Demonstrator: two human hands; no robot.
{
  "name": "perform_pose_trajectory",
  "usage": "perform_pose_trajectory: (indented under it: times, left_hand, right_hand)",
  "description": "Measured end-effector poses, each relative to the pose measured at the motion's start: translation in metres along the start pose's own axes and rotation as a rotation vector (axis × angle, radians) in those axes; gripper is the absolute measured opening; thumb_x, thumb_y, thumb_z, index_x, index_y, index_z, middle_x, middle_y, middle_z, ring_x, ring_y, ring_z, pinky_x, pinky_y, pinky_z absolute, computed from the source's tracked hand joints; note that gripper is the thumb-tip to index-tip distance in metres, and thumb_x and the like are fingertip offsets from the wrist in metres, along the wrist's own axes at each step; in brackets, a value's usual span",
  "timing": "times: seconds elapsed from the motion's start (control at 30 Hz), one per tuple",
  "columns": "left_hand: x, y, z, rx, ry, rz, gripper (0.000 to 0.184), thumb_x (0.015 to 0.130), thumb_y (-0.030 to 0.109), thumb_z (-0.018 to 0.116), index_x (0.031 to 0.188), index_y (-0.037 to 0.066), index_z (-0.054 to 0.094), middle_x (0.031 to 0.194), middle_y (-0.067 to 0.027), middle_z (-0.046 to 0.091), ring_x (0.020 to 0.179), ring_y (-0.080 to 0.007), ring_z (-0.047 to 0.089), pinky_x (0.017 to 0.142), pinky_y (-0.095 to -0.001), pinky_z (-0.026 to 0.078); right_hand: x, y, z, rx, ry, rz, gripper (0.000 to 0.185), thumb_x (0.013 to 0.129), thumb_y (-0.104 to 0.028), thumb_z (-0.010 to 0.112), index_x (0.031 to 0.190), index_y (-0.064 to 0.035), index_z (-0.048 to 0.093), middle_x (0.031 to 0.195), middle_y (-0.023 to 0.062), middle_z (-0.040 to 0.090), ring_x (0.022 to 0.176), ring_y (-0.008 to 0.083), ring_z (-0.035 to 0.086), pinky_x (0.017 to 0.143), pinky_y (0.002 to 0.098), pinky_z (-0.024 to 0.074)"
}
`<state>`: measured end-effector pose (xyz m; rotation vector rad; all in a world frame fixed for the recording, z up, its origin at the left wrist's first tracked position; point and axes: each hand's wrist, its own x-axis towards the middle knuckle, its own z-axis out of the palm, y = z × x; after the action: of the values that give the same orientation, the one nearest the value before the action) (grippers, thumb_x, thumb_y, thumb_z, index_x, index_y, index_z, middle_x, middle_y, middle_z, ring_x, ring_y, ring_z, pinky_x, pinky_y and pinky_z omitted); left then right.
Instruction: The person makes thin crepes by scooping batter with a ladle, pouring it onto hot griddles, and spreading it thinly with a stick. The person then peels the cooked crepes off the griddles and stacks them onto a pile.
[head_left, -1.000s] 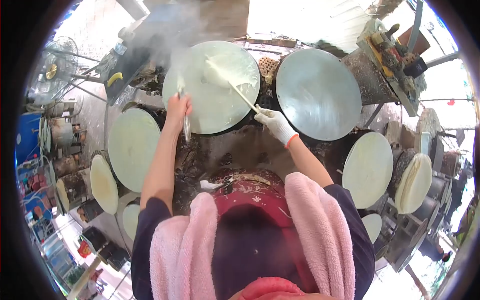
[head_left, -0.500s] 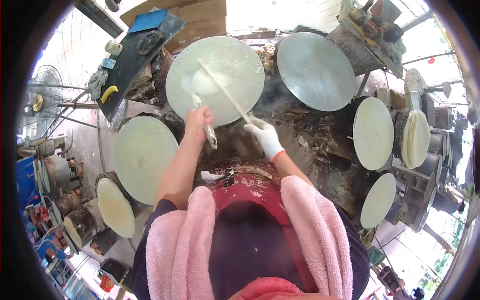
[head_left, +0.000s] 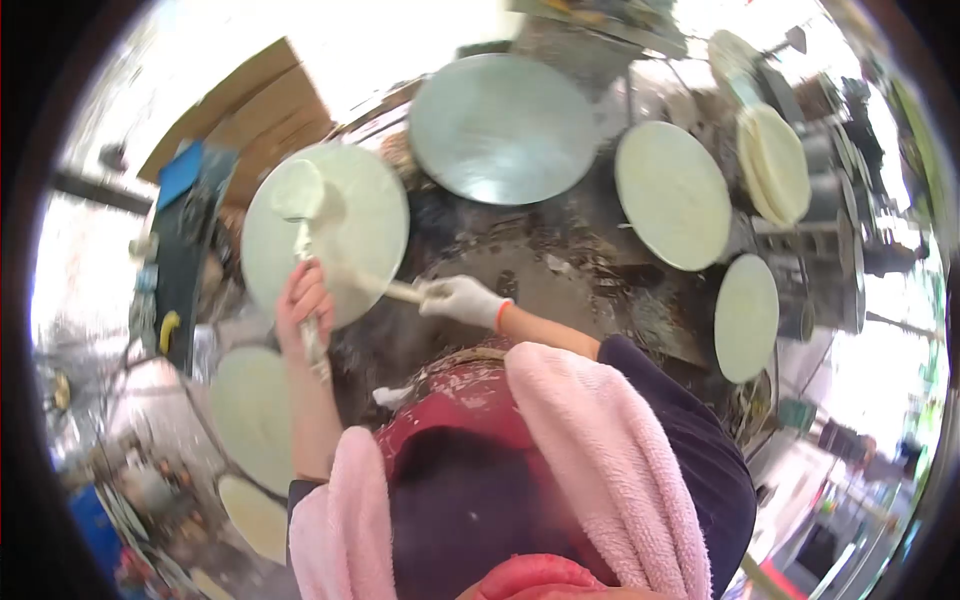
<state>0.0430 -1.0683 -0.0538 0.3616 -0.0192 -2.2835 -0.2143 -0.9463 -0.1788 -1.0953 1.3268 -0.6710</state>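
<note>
My bare left hand [head_left: 305,305] is closed round the handle of a ladle [head_left: 300,192], whose pale, batter-coated head is over the upper part of a round griddle [head_left: 265,245]. A thin pale layer covers this griddle. In its white glove with an orange cuff, my right hand [head_left: 462,300] grips a wooden stick [head_left: 402,291] that reaches left over the griddle's lower right edge. The stick's far end is blurred.
A bare dark griddle [head_left: 500,130] stands at the top centre. Coated round griddles [head_left: 672,196] are at the right, others [head_left: 252,415] at the lower left. A dark side table [head_left: 185,260] holds a yellow object [head_left: 168,330]. Folded pale sheets [head_left: 773,165] lie upper right.
The view has swung right, so the griddles appear farther left. The ladle head now shows over the griddle's upper part; the stick has moved to its lower right. Both hands keep their grips.
</note>
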Motion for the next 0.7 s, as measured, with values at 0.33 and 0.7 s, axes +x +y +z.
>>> perform_pose_trajectory:
  times: [0.33, 0.7]
  left_hand:
    - [0.235, -0.136, 0.115, 0.873, -0.044, -0.142, 0.038, 0.105, 0.03, 0.042, 0.11, -0.007, 0.052, 0.058, 0.0091, 0.029, 0.038, -0.0007, 0.03, 0.044, -0.0214, 0.026]
    - [0.361, -0.261, 0.057, 1.985, 0.453, 0.47, 0.038, 0.09, 0.02, 0.06, 0.114, -0.008, 0.053, 0.101, -0.0277, 0.063, 0.099, -0.0431, 0.059, 0.086, -0.0469, 0.045]
  right_hand:
    - [-0.077, 0.01, -0.241, 0.306, 0.902, -0.18, 0.054, 0.093, -0.013, 0.064, 0.139, 0.0065, 0.043, 0.135, 0.0067, 0.055, 0.11, 0.0062, 0.053, 0.096, 0.0207, 0.0426]
    - [-0.027, 0.052, -0.312, -0.582, 0.886, 0.318, 0.06, 0.095, -0.046, 0.049, 0.148, -0.0194, 0.038, 0.077, 0.0174, 0.064, 0.068, 0.0338, 0.066, 0.061, 0.0462, 0.0502]
